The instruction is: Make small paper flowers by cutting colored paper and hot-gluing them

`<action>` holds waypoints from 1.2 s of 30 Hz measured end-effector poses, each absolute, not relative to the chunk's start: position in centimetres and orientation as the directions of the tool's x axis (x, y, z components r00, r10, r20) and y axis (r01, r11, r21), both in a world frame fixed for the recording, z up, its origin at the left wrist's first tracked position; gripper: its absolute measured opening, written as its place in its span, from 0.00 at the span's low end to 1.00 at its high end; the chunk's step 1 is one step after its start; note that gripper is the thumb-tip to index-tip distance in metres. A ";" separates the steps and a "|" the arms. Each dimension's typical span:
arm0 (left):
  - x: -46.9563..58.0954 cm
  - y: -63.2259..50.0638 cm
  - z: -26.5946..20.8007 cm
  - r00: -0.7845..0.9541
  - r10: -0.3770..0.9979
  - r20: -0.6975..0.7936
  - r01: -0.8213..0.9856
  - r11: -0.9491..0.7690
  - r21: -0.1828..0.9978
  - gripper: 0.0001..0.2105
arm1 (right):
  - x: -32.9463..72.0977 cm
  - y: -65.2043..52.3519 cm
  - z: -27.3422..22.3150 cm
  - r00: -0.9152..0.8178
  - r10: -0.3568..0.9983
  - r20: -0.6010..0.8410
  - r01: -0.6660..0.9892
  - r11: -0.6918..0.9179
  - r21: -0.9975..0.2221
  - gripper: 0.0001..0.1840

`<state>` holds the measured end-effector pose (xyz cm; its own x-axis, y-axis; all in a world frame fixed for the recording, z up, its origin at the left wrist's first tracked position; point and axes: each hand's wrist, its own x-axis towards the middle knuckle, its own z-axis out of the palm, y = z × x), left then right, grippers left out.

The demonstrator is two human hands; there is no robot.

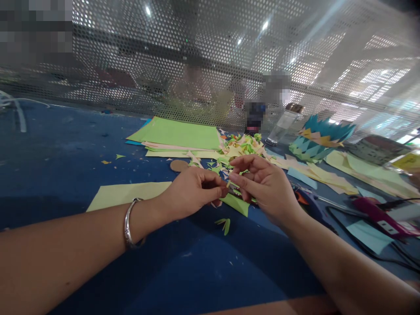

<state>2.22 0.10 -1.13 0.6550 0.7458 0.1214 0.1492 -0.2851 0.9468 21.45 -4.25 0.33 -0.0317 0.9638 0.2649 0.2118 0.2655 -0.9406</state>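
Note:
My left hand (193, 192), with a silver bangle at its wrist, is closed in a pinch on a small pale-yellow paper piece (228, 185). Facing it, my right hand (257, 179) has its fingers curled and its thumb tip beside that piece. What the right fingers grip, if anything, I cannot make out. A green paper sheet (236, 204) lies under the hands, partly covered. Small green leaf-shaped cuttings (224, 225) rest on the blue table (197, 271) nearer me. Behind the hands is a heap of paper scraps (244, 146).
A paper stack (183, 133) lies at the back, near a round brown disc (179, 165). A clear bottle (282, 124) and a teal paper crown (323, 138) stand at back right. On the right are a magenta power strip (380, 214) and black cables (351, 238). Perforated metal panel (147, 78) behind.

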 end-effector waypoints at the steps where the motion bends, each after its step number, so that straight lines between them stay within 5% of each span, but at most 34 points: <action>1: 2.2 0.1 -1.1 0.653 0.747 0.128 0.151 -0.294 0.944 0.08 | 21.5 -4.2 0.3 -0.029 0.964 0.266 0.217 0.266 -0.939 0.16; 7: 2.3 -0.1 -0.6 0.594 0.778 0.206 0.217 -0.402 0.890 0.10 | 21.6 -4.1 0.2 -0.046 0.963 0.265 0.234 0.268 -0.935 0.15; 13: 2.6 0.0 -0.7 0.545 0.821 0.168 0.016 -0.210 0.978 0.17 | 21.5 -4.2 -0.1 -0.105 0.959 0.265 0.225 0.282 -0.933 0.13; 22: 2.6 0.1 -0.9 0.492 0.856 0.161 0.080 -0.229 0.970 0.14 | 22.0 -4.1 0.3 -0.003 0.942 0.334 0.303 0.320 -0.898 0.13; 27: 2.6 0.3 -1.1 0.384 0.877 0.289 0.037 -0.327 0.944 0.13 | 23.2 -3.6 1.0 0.099 0.891 0.442 0.400 0.371 -0.838 0.11; 36: 2.6 0.3 -1.6 0.417 0.866 0.275 -0.078 -0.268 0.960 0.13 | 25.5 -4.7 3.2 0.048 0.943 0.330 0.676 0.213 -0.706 0.15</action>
<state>2.58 0.30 -1.55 0.4170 0.8662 0.2752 -0.0778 -0.2677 0.9604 25.48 -4.73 3.19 0.0479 0.9428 0.3298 0.6757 0.2125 -0.7059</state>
